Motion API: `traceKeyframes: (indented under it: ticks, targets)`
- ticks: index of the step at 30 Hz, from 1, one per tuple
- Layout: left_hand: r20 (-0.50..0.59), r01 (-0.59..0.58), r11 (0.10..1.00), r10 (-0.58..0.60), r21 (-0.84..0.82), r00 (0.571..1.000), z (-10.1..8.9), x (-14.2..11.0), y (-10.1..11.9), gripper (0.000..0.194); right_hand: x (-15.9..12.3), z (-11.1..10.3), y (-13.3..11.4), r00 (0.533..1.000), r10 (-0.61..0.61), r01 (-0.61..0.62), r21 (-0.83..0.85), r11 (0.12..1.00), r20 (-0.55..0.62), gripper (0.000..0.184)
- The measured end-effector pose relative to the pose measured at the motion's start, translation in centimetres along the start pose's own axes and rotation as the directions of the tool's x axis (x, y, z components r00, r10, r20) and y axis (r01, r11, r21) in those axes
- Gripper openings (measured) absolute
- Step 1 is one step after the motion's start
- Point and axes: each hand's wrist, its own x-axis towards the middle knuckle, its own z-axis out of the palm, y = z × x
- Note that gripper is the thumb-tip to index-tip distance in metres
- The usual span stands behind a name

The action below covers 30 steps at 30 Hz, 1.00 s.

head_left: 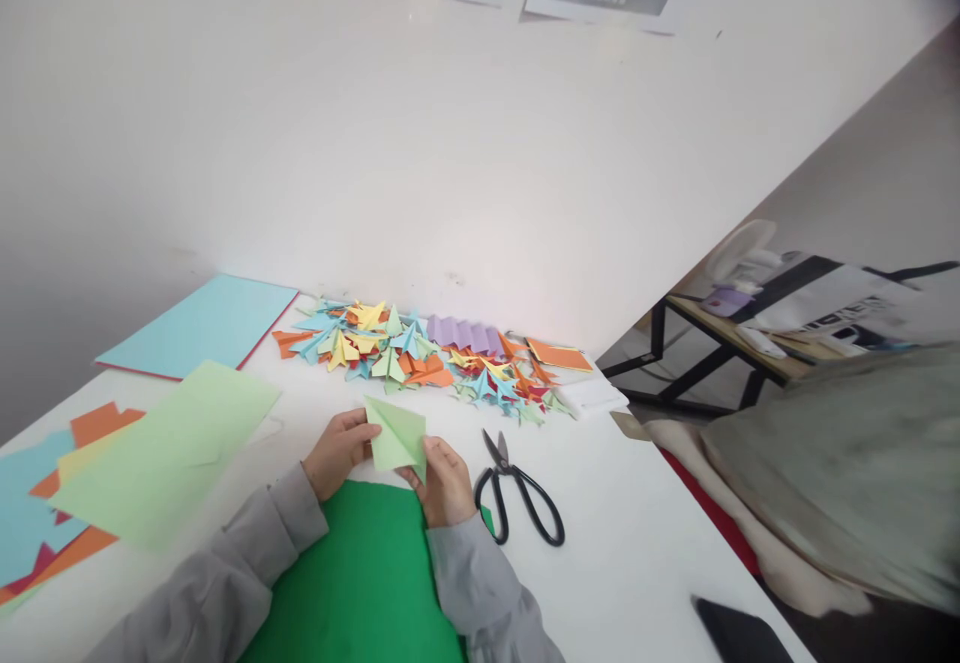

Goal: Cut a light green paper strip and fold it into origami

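Between my two hands is a folded piece of light green paper (399, 431), creased down its middle into a pointed shape. My left hand (339, 451) pinches its left edge with thumb and fingers. On the right edge, my right hand (444, 483) grips it, partly hiding that side. Both hands are just above the far end of a green sheet (360, 573) lying on the table. Black-handled scissors (517, 488) lie to the right of my right hand, blades slightly apart and pointing away.
Many small folded paper planes (390, 348) are heaped along the wall, with a pleated purple paper (463, 335) among them. Light green sheets (176, 443) and coloured scraps lie left, below a blue sheet (202, 323). A black flat object (739, 633) lies front right. Another person's leg (832, 473) is beyond the table's right edge.
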Motion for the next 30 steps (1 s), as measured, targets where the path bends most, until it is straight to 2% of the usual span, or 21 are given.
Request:
traceKeyframes:
  ticks: [3,5,7,9,11,13,15,18,21,27,30]
  targets:
    - [-0.04,0.035,0.999,-0.033,0.03,0.999,-0.1,-0.1,-0.1,0.039,0.1,-0.3,-0.2,0.994,-0.11,0.105,-0.151,0.983,-0.028,0.029]
    - [-0.061,0.043,0.997,-0.039,0.066,0.997,-0.1,-0.1,-0.2,0.04,-0.1,-0.3,-0.3,0.983,-0.179,0.16,-0.3,0.94,-0.035,0.03]
    - [-0.076,0.04,0.993,-0.032,0.111,0.997,-0.2,-0.1,-0.3,0.039,-0.4,-0.2,-0.4,0.974,-0.227,0.211,-0.41,0.887,0.009,0.028]
    - [-0.081,0.036,0.986,-0.023,0.162,0.996,-0.3,-0.1,-0.4,0.037,-0.8,-0.1,-0.4,0.955,-0.276,0.295,-0.478,0.827,0.111,0.027]
    - [-0.073,0.032,0.981,-0.018,0.193,0.997,-0.4,-0.1,-0.6,0.035,-1.1,-0.1,-0.3,0.933,-0.329,0.351,-0.562,0.749,0.144,0.027]
    - [-0.057,0.032,0.979,-0.021,0.2,0.998,-0.5,0.0,-0.7,0.034,-1.1,-0.2,-0.2,0.929,-0.342,0.35,-0.625,0.698,0.14,0.026]
    - [-0.062,0.041,0.978,-0.029,0.202,0.998,-0.6,0.0,-0.9,0.035,-0.9,-0.3,-0.2,0.942,-0.326,0.305,-0.626,0.718,0.086,0.029]
    - [-0.078,0.063,0.983,-0.05,0.174,0.996,-0.6,0.1,-1.0,0.037,-0.8,-0.3,-0.4,0.974,-0.227,0.191,-0.54,0.82,0.001,0.033]
    - [-0.101,0.089,0.99,-0.077,0.111,0.992,-0.4,0.1,-0.8,0.038,-1.1,0.1,-0.8,0.989,-0.149,0.138,-0.481,0.866,0.016,0.033]
    - [-0.111,0.136,0.99,-0.138,-0.031,0.984,0.4,-0.3,0.1,0.041,-1.6,0.6,-1.1,0.991,-0.108,0.131,-0.456,0.88,0.076,0.032]
    - [-0.093,0.13,0.991,-0.133,-0.033,0.987,0.4,-0.4,0.1,0.048,-1.6,0.4,-1.0,0.991,-0.11,0.134,-0.464,0.875,0.078,0.032]
